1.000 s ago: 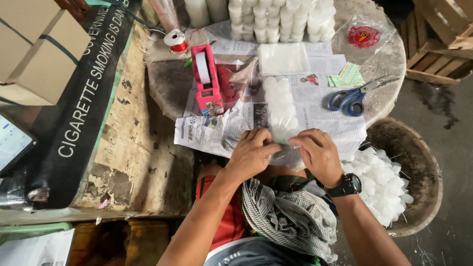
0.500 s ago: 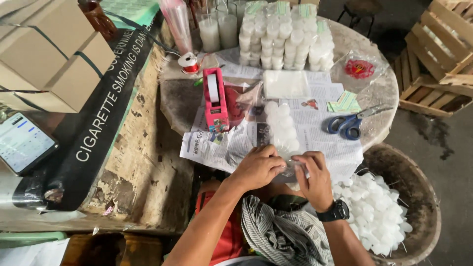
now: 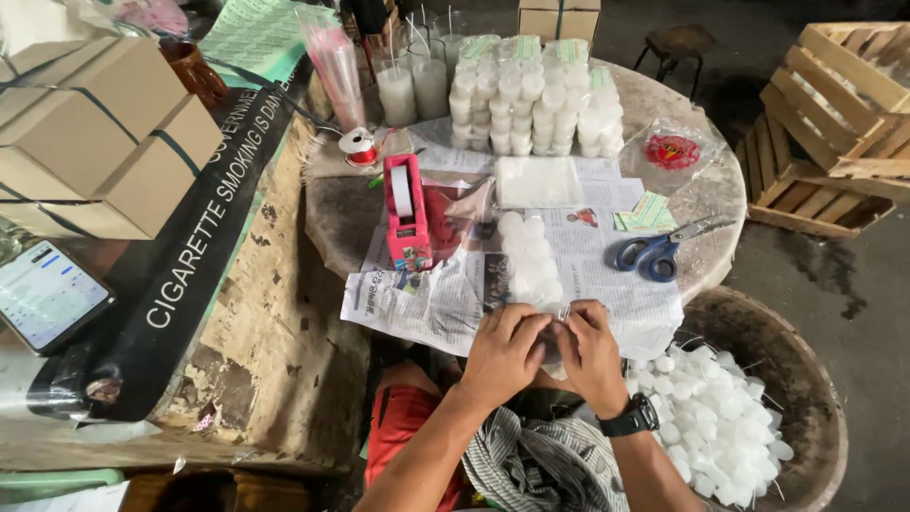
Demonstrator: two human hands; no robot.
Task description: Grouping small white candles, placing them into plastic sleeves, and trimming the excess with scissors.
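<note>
Head camera looks straight down on a round, worn table (image 3: 720,204) spread with newspaper (image 3: 417,299). At far left lie strapped brown cardboard boxes (image 3: 95,133) and a phone with a lit screen (image 3: 47,294), well apart from the work. Nearer the middle, a pink tape dispenser (image 3: 408,213) stands on the newspaper, within easy reach of the left hand (image 3: 502,346). That hand is curled narrow, fingers pinching the near end of a clear plastic bag of small white round candles (image 3: 533,261), which lies lengthwise on the paper in front of the person. The right hand (image 3: 590,349) presses close against the left, fingers likewise closed on the same bag end, apparently to gather the plastic tight so the candles stay packed in their rows. A black wristwatch (image 3: 633,417) sits on that wrist. Further right, blue-handled scissors (image 3: 654,251) rest near the table edge, and below them a round dark basket (image 3: 815,379) holds loose white candles (image 3: 720,417), just beside the person's right arm.
</note>
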